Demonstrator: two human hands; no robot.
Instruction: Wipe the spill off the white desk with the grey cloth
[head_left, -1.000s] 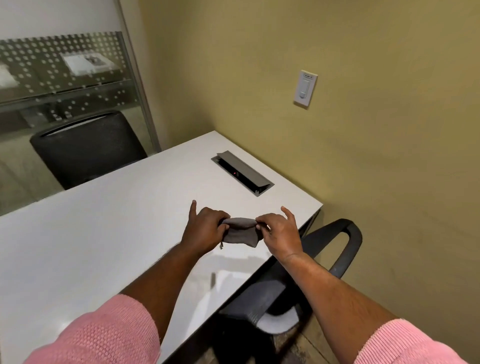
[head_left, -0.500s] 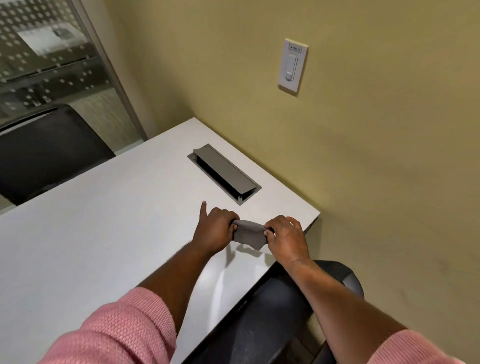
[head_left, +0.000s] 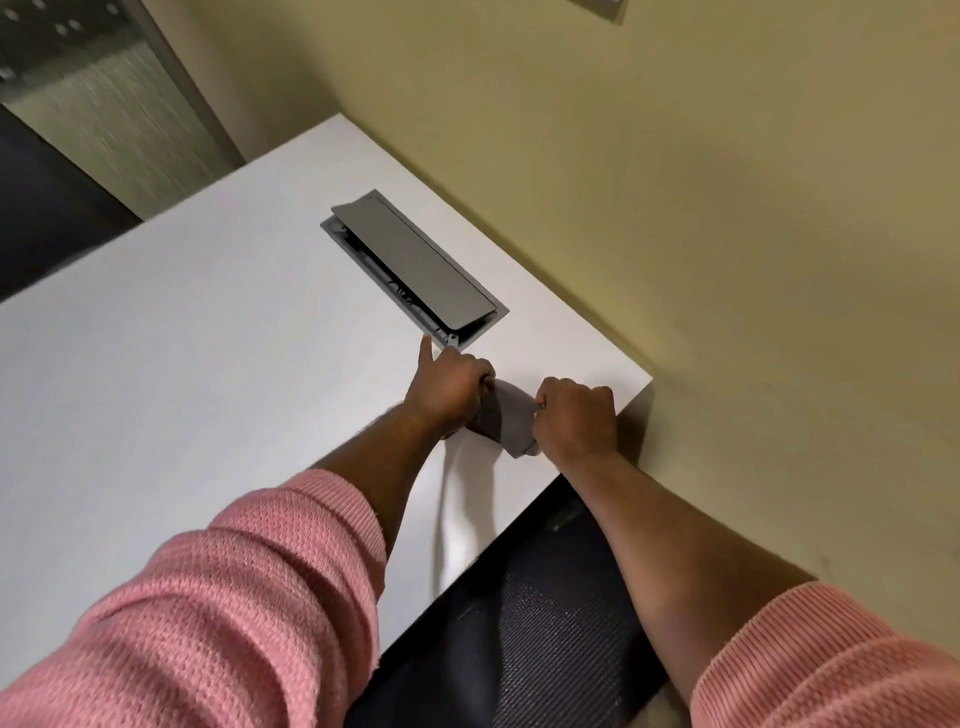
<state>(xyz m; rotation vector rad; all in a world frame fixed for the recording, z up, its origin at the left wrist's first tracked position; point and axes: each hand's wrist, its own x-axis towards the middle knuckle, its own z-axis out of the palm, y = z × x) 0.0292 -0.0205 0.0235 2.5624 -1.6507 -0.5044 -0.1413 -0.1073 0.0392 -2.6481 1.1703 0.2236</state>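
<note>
A small grey cloth (head_left: 503, 421) is bunched between my two hands, just above the white desk (head_left: 208, 353) near its right front corner. My left hand (head_left: 445, 387) grips the cloth's left end, with the index finger stretched out toward the cable box. My right hand (head_left: 574, 418) is closed as a fist on the cloth's right end, close to the desk's edge. Much of the cloth is hidden inside the two fists. I cannot make out a spill on the desk surface.
A grey cable box (head_left: 415, 267) with its lid propped open is set into the desk just beyond my left hand. The yellow wall (head_left: 727, 208) runs along the desk's right side. A black mesh chair (head_left: 545, 623) sits under the desk's front edge.
The view has moved closer and tilted down over the desk corner. Both hands keep hold of the cloth and have shifted toward the corner and the cable box.
</note>
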